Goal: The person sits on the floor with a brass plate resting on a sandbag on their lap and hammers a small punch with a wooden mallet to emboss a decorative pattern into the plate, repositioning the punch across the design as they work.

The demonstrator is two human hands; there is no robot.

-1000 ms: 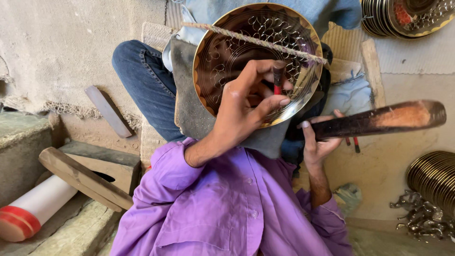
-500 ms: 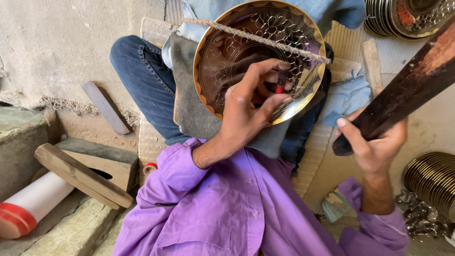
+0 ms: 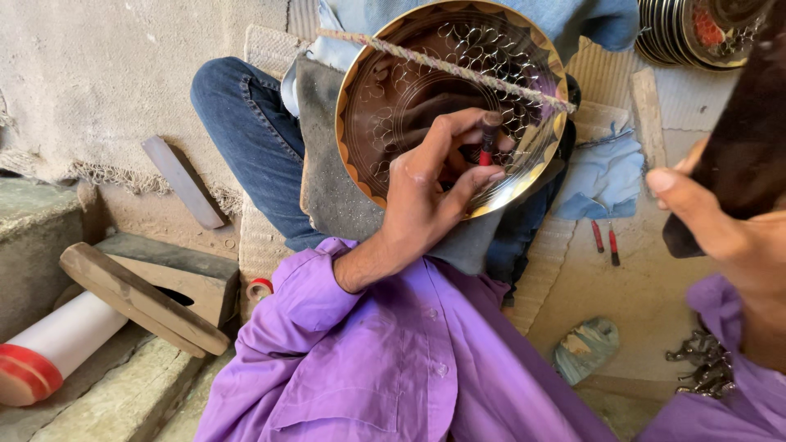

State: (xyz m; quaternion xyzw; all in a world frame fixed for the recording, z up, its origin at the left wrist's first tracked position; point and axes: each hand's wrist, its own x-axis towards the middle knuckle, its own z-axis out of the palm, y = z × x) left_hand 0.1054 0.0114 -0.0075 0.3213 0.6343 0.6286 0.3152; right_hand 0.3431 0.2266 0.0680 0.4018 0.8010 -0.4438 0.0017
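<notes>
two hands in view, both in purple sleeves. left hand is pinched tight round a small dark chisel w/ red grip, held near upright betw thumb & fingers; its lower end meets the inside of a round brass plate w/ engraved scroll pattern. plate stands tilted on a grey cloth pad over the lap, blue jeans leg to the left of it. a twisted cord runs slantwise across the plate face, above the chisel & fingers, not touching them.

right hand is up at the right edge, close to the camera, wrapped round the handle of a dark wooden mallet that runs off the frame top; well apart from plate & chisel.

on the floor right of the plate: light blue rag, two small red-handled tools just below it. stack of finished brass plates top right. left side: wooden block w/ slot, white roll w/ red end.
</notes>
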